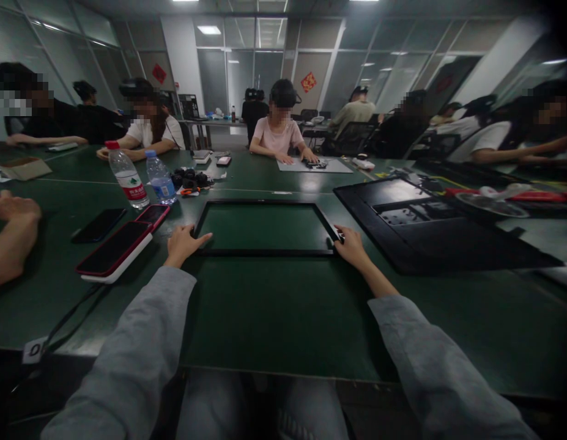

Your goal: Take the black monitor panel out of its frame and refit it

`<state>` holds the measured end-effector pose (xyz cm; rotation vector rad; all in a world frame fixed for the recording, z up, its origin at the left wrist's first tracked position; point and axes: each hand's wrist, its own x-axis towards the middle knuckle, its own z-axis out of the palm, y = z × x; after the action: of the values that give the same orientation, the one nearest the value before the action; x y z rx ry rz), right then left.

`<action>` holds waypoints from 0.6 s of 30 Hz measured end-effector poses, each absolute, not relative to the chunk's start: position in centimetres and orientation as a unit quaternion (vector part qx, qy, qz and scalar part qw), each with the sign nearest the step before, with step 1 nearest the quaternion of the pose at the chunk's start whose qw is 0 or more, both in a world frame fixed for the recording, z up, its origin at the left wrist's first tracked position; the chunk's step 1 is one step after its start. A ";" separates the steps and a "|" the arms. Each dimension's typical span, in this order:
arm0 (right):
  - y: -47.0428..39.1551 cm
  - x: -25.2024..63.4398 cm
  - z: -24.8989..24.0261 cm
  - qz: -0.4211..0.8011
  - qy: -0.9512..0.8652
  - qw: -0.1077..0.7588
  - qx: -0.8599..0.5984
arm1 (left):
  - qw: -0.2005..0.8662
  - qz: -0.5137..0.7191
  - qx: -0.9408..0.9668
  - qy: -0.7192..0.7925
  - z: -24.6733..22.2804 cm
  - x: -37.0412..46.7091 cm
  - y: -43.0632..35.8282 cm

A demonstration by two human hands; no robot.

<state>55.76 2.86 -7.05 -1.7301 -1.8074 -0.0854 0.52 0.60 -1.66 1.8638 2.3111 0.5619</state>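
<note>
A thin black rectangular frame (265,252), like a monitor bezel, is in front of me at the middle of the green table (283,318). Its inside is hollow and the table shows through. My left hand (185,243) grips its left side, thumb over the inner edge and fingers round the outside. On the right side, my right hand (350,243) holds the frame the same way, fingers curled at the outer edge. Whether the frame rests on the table or is slightly raised, I cannot tell.
Left of the frame are a phone in a red case (115,247), a dark phone (100,225) and two water bottles (128,180) (161,178). A large black panel (430,226) lies to the right. Another person's hand (12,211) rests at far left; a person (278,131) sits opposite.
</note>
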 end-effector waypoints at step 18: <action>2.6 55.6 -6.7 -0.019 -0.669 0.366 -0.646 | 0.082 0.310 0.631 0.707 -2.1 1.1 0.9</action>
<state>55.62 2.57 -6.70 -1.6613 -1.7202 -0.0495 1.06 0.91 -2.10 1.8857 2.1113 0.9254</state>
